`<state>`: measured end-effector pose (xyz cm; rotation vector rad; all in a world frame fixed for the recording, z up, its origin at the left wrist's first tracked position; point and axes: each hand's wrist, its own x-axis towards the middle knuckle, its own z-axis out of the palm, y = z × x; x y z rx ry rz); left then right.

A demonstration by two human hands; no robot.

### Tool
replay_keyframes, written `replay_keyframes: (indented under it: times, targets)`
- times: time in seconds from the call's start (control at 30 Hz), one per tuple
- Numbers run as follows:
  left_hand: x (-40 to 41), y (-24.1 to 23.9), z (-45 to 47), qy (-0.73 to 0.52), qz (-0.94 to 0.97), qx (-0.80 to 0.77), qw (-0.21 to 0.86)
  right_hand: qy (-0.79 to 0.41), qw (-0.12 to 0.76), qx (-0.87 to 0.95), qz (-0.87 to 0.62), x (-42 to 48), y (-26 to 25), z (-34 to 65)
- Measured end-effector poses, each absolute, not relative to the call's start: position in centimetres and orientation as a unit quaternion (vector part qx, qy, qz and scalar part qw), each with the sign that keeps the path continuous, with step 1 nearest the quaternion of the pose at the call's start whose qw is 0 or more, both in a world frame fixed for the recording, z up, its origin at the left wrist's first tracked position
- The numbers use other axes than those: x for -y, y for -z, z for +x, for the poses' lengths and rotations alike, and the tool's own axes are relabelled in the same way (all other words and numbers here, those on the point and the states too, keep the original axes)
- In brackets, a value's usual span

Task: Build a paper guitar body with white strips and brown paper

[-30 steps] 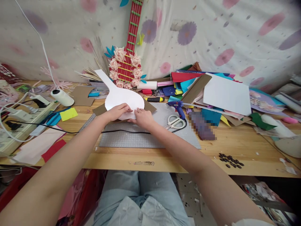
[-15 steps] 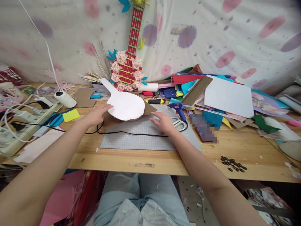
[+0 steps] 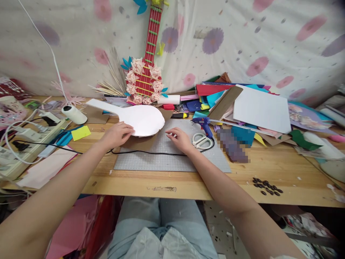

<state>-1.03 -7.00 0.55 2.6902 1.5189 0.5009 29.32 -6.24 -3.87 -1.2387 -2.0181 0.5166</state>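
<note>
Cutout (image 3: 144, 121) near illegible glue-gun label (image 3: 198, 119)

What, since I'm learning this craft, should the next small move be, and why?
Probably bring the right hand to the rounded end of the white cutout to help steady it. The left hand alone is at its near edge, while the right is apart from it over the cutting mat, with nothing visible in its grasp.
</note>
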Motion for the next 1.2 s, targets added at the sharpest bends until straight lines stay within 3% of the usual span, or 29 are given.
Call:
replay_keyframes:
  times: [0.17, 0.37, 0.6, 0.77, 0.97, 1.2]
  targets:
    - [6.3, -1.2, 0.7, -0.138, 0.811, -0.567, 0.043, -0.237, 0.371, 0.756, -0.485, 3.9, 3.2, 28.1]
    - [4.9, -0.3, 2.7, -0.175, 0.842, -0.511, 0.024, -0.351, 0.359, 0.67, -0.547, 2.9, 2.8, 25.9]
    - [4.9, 1.6, 4.6, -0.117, 0.838, -0.532, 0.026, -0.499, 0.282, 0.622, -0.533, 5.2, 2.6, 24.4]
    - [5.9, 1.2, 6.8, -0.145, 0.819, -0.555, 0.009, -0.63, 0.35, 0.478, -0.502, 5.4, 2.0, 25.5]
    - [6.4, 1.2, 10.0, -0.174, 0.819, -0.547, 0.006, -0.654, 0.424, 0.403, -0.48, 4.3, 3.4, 28.0]
    - [5.4, 2.1, 12.4, -0.149, 0.808, -0.57, -0.012, -0.647, 0.386, 0.454, -0.476, 4.3, 3.8, 29.6]
